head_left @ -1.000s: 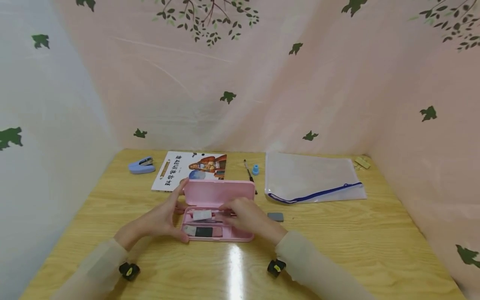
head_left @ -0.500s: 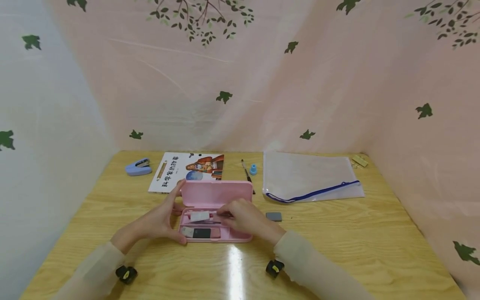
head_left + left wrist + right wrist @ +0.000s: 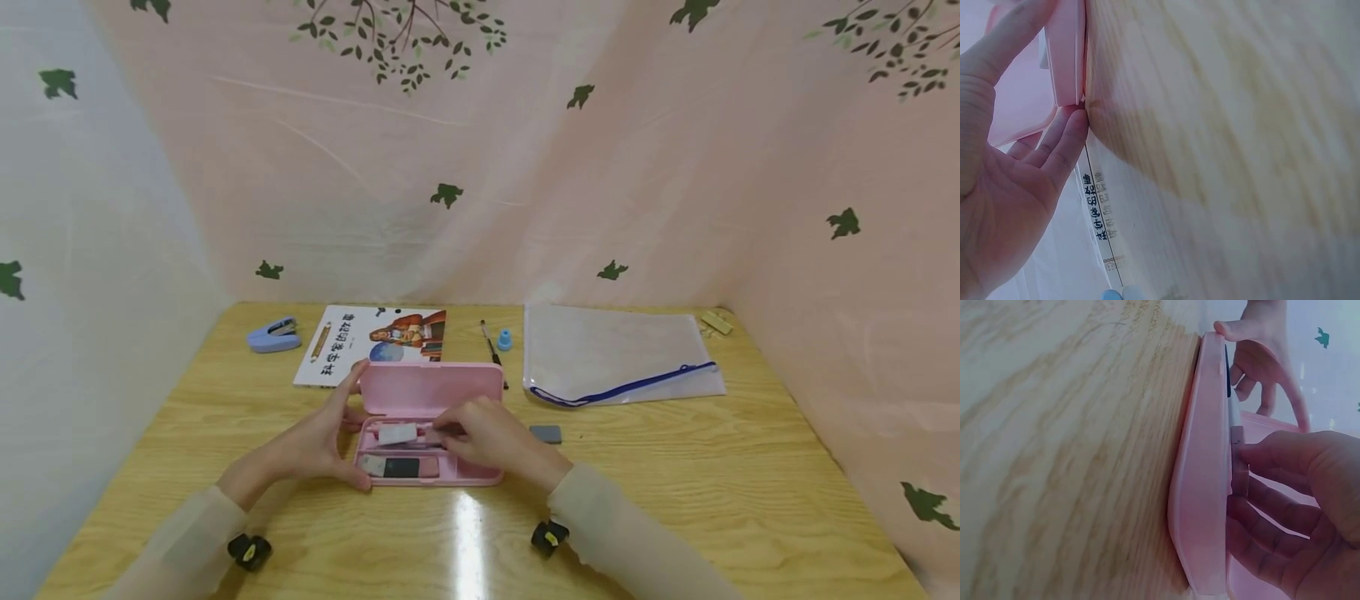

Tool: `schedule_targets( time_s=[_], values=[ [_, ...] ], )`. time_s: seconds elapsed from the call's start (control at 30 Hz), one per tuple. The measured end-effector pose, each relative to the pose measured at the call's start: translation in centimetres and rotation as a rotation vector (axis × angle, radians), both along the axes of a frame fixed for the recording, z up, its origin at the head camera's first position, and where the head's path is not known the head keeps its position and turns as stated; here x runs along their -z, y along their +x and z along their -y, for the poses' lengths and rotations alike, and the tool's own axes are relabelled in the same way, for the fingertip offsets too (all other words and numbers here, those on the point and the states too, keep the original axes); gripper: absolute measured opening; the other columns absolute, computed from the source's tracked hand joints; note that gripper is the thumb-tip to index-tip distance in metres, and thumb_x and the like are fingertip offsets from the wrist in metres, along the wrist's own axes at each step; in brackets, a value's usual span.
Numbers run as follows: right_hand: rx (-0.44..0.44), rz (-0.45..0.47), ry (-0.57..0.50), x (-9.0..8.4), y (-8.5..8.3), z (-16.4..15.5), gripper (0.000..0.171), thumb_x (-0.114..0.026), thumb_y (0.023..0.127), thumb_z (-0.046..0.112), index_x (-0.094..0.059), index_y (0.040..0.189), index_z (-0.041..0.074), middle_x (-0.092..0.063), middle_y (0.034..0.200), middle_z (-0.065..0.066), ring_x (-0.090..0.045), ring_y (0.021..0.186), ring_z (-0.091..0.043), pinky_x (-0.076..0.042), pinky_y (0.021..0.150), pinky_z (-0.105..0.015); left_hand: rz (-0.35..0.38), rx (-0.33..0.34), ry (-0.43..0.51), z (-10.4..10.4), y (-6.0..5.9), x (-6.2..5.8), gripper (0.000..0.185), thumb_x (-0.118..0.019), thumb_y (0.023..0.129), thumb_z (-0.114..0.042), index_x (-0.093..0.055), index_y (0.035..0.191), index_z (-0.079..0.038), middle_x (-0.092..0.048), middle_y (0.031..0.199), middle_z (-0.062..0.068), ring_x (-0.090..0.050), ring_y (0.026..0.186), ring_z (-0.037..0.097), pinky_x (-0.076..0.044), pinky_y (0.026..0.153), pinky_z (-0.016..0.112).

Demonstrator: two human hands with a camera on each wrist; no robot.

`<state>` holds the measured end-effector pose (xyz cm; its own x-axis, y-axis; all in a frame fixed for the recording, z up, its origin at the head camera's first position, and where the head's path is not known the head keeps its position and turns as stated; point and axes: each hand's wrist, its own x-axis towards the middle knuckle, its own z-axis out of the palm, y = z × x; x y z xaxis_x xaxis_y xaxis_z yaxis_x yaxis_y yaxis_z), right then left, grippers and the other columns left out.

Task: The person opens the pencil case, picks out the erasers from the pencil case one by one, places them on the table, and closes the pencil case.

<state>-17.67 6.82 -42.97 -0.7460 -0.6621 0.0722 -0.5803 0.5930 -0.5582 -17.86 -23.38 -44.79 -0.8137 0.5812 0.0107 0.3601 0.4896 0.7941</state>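
— Looking down, what have your hands got?

— My left hand braces the pink pencil case at its 9 o'clock end: thumb on the near corner of the tray, index finger up against the corner of the raised lid, so it clasps the case between them. My right hand is curled over the tray at its 3 o'clock side, fingertips pinching a slim pen lying along the upper channel.

— And inside the tray?

— A small white eraser just at 9 o'clock of my right fingertips, and in the nearer channel a flat black-and-pink piece. The case is smooth, glossy plastic with rounded corners.

— Beyond it?

— A grey block at 3 o'clock on the varnished wooden table. Further, at 11 o'clock, a picture book and a blue stapler; at 1 o'clock a dark pen, a little blue cap, and a clear zip pouch with a blue edge.
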Motion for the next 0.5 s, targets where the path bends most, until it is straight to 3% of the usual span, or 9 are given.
schedule_targets(
  time_s=[0.1,0.23,0.37,0.5],
  values=[
    [-0.012,-0.017,-0.023,-0.3,0.2,-0.5,0.020,-0.074,0.094,0.015,-0.078,0.113,0.009,-0.076,0.104,0.001,-0.060,0.072,0.003,-0.052,0.063,-0.012,-0.003,-0.004,0.009,0.0,-0.1,0.0,0.151,-0.099,0.061,-0.036,0.014,0.160,-0.040,-0.027,0.156,0.017,-0.062,0.113,0.021,-0.053,0.101,0.040],
    [-0.015,0.014,-0.060,-0.8,1.1,-2.1,0.021,-0.073,0.095,0.013,-0.077,0.115,0.008,-0.075,0.106,0.002,-0.063,0.081,0.001,-0.055,0.071,-0.014,0.004,0.009,0.022,0.0,0.0,0.1,0.151,-0.099,0.061,-0.036,0.015,0.160,-0.039,-0.026,0.157,0.019,-0.063,0.113,0.022,-0.052,0.102,0.041],
    [-0.016,0.001,-0.103,-1.4,2.0,-4.7,0.024,-0.073,0.093,0.010,-0.076,0.117,0.008,-0.074,0.109,0.002,-0.065,0.088,-0.007,-0.058,0.075,-0.021,0.013,0.009,0.013,0.0,0.2,0.1,0.151,-0.099,0.061,-0.038,0.016,0.160,-0.040,-0.025,0.159,0.017,-0.062,0.114,0.020,-0.051,0.103,0.041],
    [-0.037,-0.047,-0.144,-1.6,2.1,-8.1,0.026,-0.074,0.092,0.007,-0.075,0.118,0.009,-0.072,0.112,0.002,-0.064,0.087,-0.010,-0.059,0.073,-0.025,0.008,0.008,0.009,-0.1,0.1,-0.1,0.151,-0.099,0.061,-0.037,0.016,0.160,-0.039,-0.025,0.158,0.017,-0.062,0.113,0.020,-0.052,0.102,0.040]
  ],
)
